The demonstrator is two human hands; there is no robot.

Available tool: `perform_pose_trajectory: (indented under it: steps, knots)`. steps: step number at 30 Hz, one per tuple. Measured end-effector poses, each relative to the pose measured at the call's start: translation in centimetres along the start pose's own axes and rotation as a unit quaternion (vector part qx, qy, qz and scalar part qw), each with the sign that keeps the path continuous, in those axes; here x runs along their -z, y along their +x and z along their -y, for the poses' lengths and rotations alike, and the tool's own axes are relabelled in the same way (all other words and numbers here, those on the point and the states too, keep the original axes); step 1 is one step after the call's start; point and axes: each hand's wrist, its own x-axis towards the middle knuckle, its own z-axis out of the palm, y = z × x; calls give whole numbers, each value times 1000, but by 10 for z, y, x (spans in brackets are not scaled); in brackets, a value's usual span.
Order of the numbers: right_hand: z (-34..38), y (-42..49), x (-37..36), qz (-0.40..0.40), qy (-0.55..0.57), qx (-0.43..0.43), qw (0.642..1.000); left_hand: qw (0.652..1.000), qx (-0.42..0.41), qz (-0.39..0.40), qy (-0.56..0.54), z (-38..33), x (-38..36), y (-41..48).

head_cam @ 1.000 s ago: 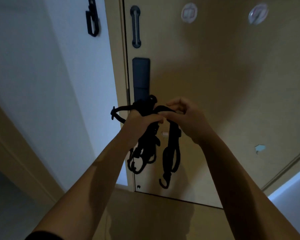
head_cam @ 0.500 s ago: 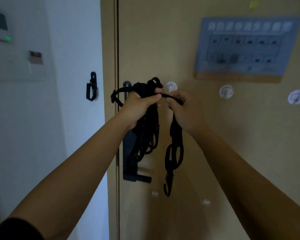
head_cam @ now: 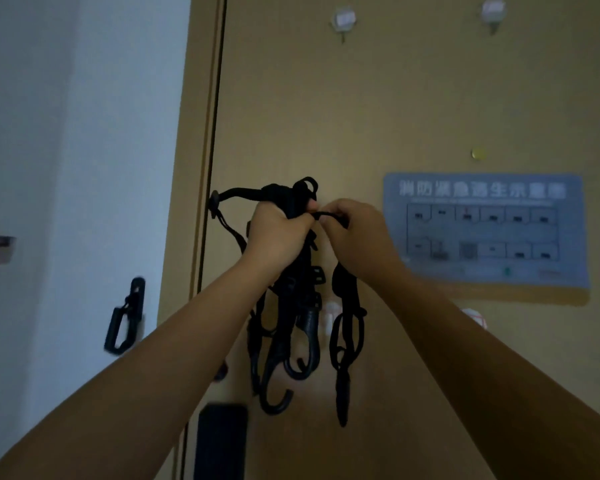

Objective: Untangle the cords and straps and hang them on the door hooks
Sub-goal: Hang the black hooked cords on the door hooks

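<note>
Black tangle of elastic cords and webbing straps with hooked ends: hangs in front of the tan wooden door, just left of the blue-grey evacuation poster, gripped at its top.

Looks like the untangling step, with nothing hung yet. Most of the bundle one clump; a single looped black strap dangling just beside it on the right, joined only at the top. Nothing on the two round stick-on door hooks high above.

Next, probably: work that strap wholly free of the knot, then raise it to a hook. Calls for a steady hold on the clump and a clean sideways pull, so the hooked ends do not snag again.

Left hand: closed in a fist round the top of the clump, back toward the camera. Right hand: fingers curled, pinching the thin top of the single strap, right against the left hand. Both forearms raised and converging.
</note>
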Motion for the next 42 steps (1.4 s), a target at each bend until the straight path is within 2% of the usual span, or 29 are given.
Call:
perform_pose_trajectory:
  steps: [3,8,14,17,21,25,28,30,36,42]
  knots:
    - [-6,57,0,-17,-66,43,997,997,-71,-17,1,-9,-5,46]
    - [-21,128,8,-26,-151,105,982,984,-166,-26,61,-19,-12,116]
    - [-51,186,13,-63,-169,135,974,969,-215,-36,118,-25,-41,182]
    - [-63,215,21,-98,-179,161,966,965,-236,-45,106,-33,-54,210]
    - [-65,253,33,-138,-217,211,943,952,-283,-80,88,-51,-66,250]
    - [-63,290,43,-160,-291,251,909,952,-284,-106,46,-72,-70,288]
    - [-62,315,51,-210,-341,259,879,946,-297,-117,48,-88,-72,309]
    - [-62,327,56,-229,-350,255,872,943,-305,-117,65,-97,-72,319]
    - [-60,348,62,-221,-304,279,884,939,-312,-125,72,-106,-71,336]
    - [-57,355,63,-238,-232,262,906,943,-299,-132,63,-109,-70,340]
